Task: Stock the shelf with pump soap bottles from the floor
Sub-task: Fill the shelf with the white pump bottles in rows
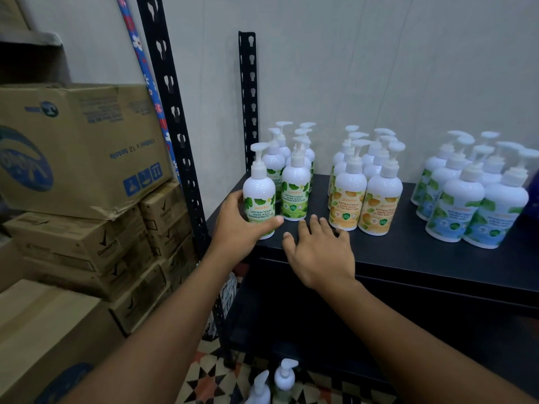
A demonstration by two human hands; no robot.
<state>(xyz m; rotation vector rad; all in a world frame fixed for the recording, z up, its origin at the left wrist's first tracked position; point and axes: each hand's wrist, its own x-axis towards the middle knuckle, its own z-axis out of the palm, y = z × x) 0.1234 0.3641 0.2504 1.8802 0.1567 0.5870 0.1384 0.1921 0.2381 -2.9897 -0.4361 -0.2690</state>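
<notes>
My left hand grips a white pump soap bottle with a green label, standing upright at the front left corner of the black shelf. Just behind it stand several more green-label bottles. My right hand hovers flat and open over the shelf's front edge, holding nothing. Orange-label bottles are grouped in the middle and blue-label bottles on the right. Two more pump bottles stand on the patterned floor below.
Stacked cardboard boxes fill the left side, beside the rack's black perforated uprights. A blue floral pole leans behind them. A pale wall backs the shelf. A lower shelf lies in shadow.
</notes>
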